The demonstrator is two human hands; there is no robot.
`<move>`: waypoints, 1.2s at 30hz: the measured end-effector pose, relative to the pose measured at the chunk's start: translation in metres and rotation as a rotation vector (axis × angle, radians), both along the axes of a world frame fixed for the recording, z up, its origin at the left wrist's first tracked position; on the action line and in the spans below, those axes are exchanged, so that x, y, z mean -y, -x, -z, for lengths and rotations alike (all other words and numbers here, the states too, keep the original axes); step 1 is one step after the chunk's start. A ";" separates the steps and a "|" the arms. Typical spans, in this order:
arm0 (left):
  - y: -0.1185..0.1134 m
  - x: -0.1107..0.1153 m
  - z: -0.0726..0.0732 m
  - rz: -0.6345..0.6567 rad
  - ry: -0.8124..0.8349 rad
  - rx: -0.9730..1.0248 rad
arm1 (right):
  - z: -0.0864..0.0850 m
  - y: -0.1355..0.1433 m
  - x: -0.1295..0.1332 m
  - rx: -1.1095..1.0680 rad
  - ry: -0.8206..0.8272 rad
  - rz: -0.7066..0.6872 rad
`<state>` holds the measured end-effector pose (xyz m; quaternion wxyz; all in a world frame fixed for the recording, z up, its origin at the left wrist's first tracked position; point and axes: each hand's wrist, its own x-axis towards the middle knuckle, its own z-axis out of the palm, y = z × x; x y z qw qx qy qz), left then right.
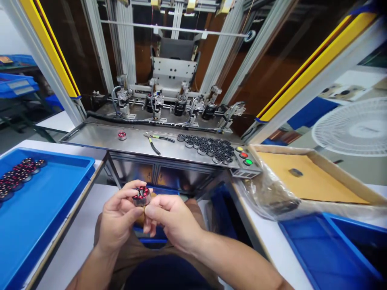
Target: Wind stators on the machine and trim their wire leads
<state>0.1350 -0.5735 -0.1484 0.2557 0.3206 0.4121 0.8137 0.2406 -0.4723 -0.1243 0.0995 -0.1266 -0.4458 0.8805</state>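
My left hand [116,217] grips a wound motor stator [142,197], a round metal ring with red windings on top, between thumb and fingers above my lap. Against the lower right side of the ring, my right hand [173,217] is closed in a pinch. Whatever its fingertips hold, perhaps a thin wire end, is too small to make out. A similar red-wound stator [121,136] sits on the metal bench ledge. Green-and-black handled side cutters [154,143] lie to its right with their handles spread.
Several dark stator cores [208,147] are grouped beside coloured push buttons [244,155]. Behind them stands a winding machine [178,100]. A blue tray [60,185] on the left holds wound stators [21,175]. At right, a lined box [317,173] contains one ring [295,172].
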 end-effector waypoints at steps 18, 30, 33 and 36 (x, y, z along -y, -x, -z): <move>-0.007 0.018 -0.010 -0.178 0.396 -0.592 | 0.017 -0.015 -0.024 -0.453 -1.130 0.494; -0.013 0.014 -0.020 -0.258 0.428 -0.776 | -0.001 -0.031 -0.032 -0.486 -0.984 0.414; -0.015 0.014 -0.020 -0.198 0.412 -0.702 | -0.005 -0.032 -0.028 -0.389 -0.906 0.422; -0.018 0.012 -0.019 -0.111 0.375 -0.568 | -0.005 -0.034 -0.028 -0.297 -0.850 0.398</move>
